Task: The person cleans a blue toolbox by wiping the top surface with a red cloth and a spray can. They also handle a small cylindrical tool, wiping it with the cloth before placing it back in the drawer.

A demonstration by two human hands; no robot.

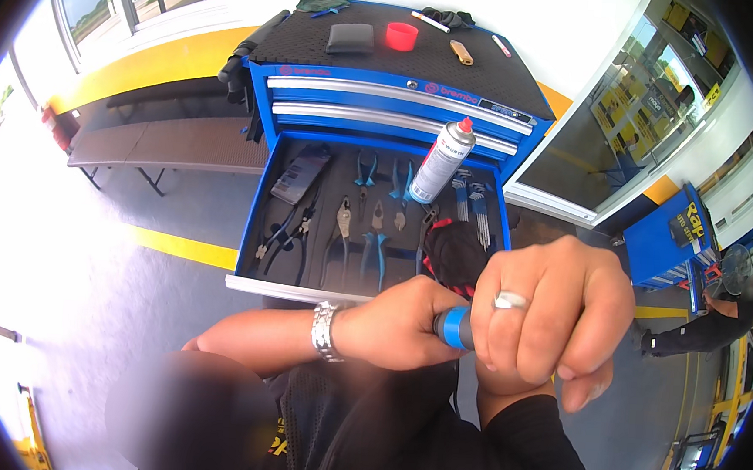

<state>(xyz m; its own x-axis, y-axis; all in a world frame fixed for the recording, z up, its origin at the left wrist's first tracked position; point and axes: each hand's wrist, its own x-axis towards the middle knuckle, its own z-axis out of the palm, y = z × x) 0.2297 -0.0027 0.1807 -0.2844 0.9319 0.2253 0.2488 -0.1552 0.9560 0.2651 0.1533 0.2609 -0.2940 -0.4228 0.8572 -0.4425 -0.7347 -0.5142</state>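
Both my hands come together in front of the open drawer. My left hand (396, 325), with a metal watch on its wrist, is closed round a black cylindrical handle with a blue band (454, 327); its kind cannot be made out. My right hand (554, 313), wearing a ring, is curled closed over the handle's other end and hides it. Beyond them the blue tool chest's drawer (251, 226) holds pliers (343, 224) and hex keys (481, 214). A white spray can with a red cap (442, 163) stands in it, by a black and red glove-like bundle (455, 254).
On the chest's black top (302, 51) lie a grey pouch (351, 38), a red ring (401, 36) and a tan knife-like tool (461, 52). A bench (169, 148) stands to the left. At far right a person (710, 333) is beside a blue cabinet (669, 234).
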